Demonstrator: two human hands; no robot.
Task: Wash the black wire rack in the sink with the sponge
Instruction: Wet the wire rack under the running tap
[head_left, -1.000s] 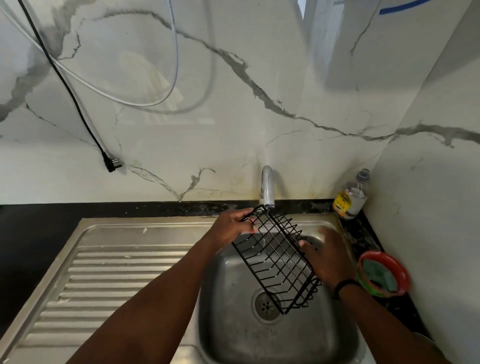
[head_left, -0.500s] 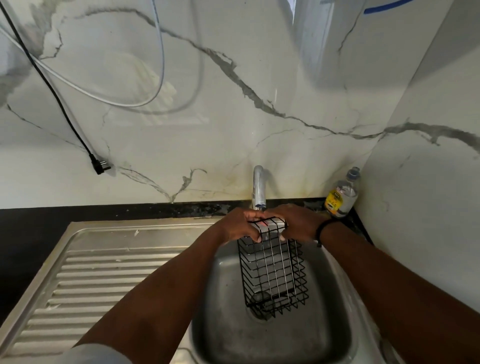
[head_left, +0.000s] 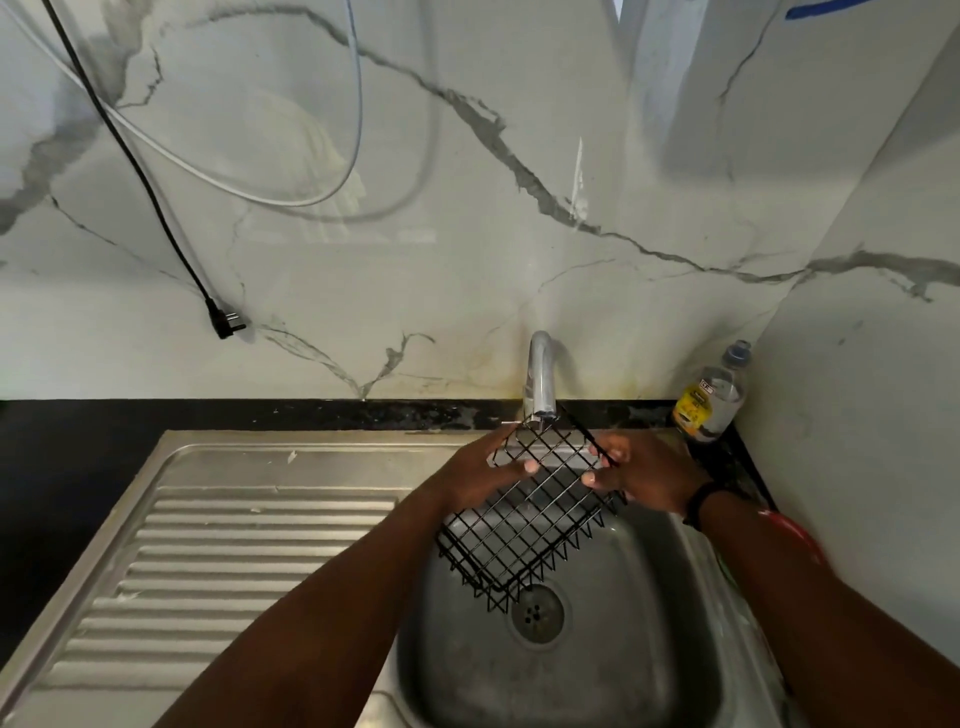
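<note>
The black wire rack (head_left: 524, 535) hangs tilted over the steel sink basin (head_left: 649, 639), its top edge just under the tap spout (head_left: 541, 379). My left hand (head_left: 480, 475) grips the rack's upper left side. My right hand (head_left: 641, 470) holds its upper right side, fingers curled on the wires. The rack's lower end points down-left toward the drain (head_left: 537, 613). No sponge shows in either hand. I cannot tell whether water runs from the tap.
A ribbed steel draining board (head_left: 234, 561) lies left of the basin. A clear bottle with a yellow label (head_left: 711, 395) stands in the back right corner. A red bowl rim (head_left: 795, 535) peeks out behind my right forearm. A black plug (head_left: 226, 322) and cables hang on the marble wall.
The rack has turned from hanging straight down to slanting down-left. My right hand has shifted from its top edge to its right side. The view has panned slightly.
</note>
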